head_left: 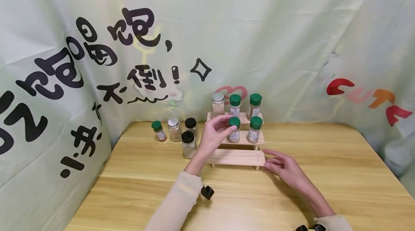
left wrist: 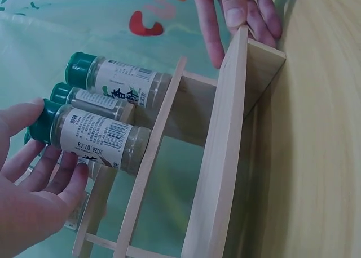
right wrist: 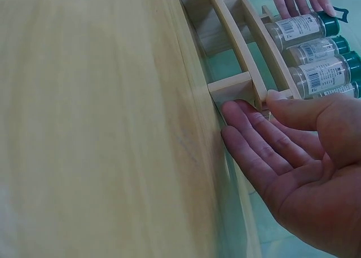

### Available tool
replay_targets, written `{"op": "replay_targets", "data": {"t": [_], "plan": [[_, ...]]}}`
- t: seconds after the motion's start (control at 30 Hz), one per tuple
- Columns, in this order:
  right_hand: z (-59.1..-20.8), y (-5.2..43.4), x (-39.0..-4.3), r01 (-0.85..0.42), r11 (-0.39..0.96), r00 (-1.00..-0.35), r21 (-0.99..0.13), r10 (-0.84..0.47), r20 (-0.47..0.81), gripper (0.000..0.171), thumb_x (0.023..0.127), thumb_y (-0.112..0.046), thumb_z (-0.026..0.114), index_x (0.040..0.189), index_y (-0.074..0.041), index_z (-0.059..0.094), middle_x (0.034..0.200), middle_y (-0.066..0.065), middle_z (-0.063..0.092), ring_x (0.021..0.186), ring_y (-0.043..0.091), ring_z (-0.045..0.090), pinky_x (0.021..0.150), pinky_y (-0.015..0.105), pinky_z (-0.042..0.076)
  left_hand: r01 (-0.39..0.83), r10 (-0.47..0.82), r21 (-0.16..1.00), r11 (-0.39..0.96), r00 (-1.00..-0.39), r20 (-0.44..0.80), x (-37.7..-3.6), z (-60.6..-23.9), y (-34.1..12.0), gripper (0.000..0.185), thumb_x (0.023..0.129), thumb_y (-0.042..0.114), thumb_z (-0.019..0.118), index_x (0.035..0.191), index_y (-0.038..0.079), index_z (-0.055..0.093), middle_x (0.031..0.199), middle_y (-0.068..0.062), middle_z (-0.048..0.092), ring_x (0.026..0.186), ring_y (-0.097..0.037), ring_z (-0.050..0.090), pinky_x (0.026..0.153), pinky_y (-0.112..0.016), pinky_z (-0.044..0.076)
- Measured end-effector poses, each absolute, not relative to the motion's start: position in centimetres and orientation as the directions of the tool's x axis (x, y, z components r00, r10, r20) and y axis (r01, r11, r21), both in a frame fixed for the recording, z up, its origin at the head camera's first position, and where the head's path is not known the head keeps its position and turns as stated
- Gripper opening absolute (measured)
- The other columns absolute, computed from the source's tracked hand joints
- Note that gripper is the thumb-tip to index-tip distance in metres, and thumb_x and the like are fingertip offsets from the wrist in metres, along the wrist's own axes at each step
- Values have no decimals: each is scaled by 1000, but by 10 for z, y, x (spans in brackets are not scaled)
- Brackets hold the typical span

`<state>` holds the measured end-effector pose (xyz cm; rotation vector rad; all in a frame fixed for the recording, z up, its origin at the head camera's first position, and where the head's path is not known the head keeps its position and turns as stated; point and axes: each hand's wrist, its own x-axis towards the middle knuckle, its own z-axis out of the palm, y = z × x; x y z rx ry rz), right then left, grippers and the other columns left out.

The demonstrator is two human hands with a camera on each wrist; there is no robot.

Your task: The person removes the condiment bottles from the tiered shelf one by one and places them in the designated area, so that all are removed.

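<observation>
A three-step wooden rack [head_left: 238, 157] stands mid-table. My left hand [head_left: 227, 123] grips a green-capped spice bottle [head_left: 234, 130] on the middle step, thumb on the cap and fingers along the bottle [left wrist: 96, 137]. A second green-capped bottle [head_left: 255, 129] stands to its right. On the top step are a silver-lidded jar [head_left: 218, 103] and two green-capped bottles [head_left: 235, 105]. The bottom step is bare. My right hand [head_left: 270, 161] is open, and its straight fingers [right wrist: 248, 120] touch the rack's right end [right wrist: 231, 89].
Left of the rack on the wooden table [head_left: 324, 173] stand a small green-capped bottle [head_left: 159, 131], a silver-lidded jar [head_left: 174, 129] and two black-lidded jars [head_left: 188, 144]. A printed cloth backdrop [head_left: 65, 80] encloses the table at the back and on both sides.
</observation>
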<state>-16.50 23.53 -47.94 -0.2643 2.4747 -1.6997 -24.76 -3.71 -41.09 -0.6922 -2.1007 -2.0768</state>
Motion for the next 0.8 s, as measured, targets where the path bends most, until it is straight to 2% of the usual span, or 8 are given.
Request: {"op": "replay_targets", "data": {"t": [0.13,0.47,0.8], "plan": [[-479,235,-166,-83,344,-973,-935,-229,2,51,100,-2,65,147,6,47,116,24,71,100,26,74,83,22,59,384,233,923,-40,-894,382,-246,-410,-42,35,91,4,78,125,0,69,125,-14,68,110,-26,68,98,-34,57],[-478,235,-165,-77,358,-977,-930,-215,-3,51,100,-4,65,147,6,48,117,24,71,99,25,74,82,21,58,374,234,924,-78,-894,382,-240,-406,-51,36,91,1,77,125,-2,68,127,-16,68,114,-30,67,101,-38,56],[-478,235,-165,-70,357,-978,-932,-208,-7,50,100,-3,65,146,6,49,115,24,72,99,25,74,83,21,58,354,240,929,-109,-897,370,-231,-406,-64,35,89,-3,76,124,-4,68,120,-20,69,110,-30,67,99,-38,57]]}}
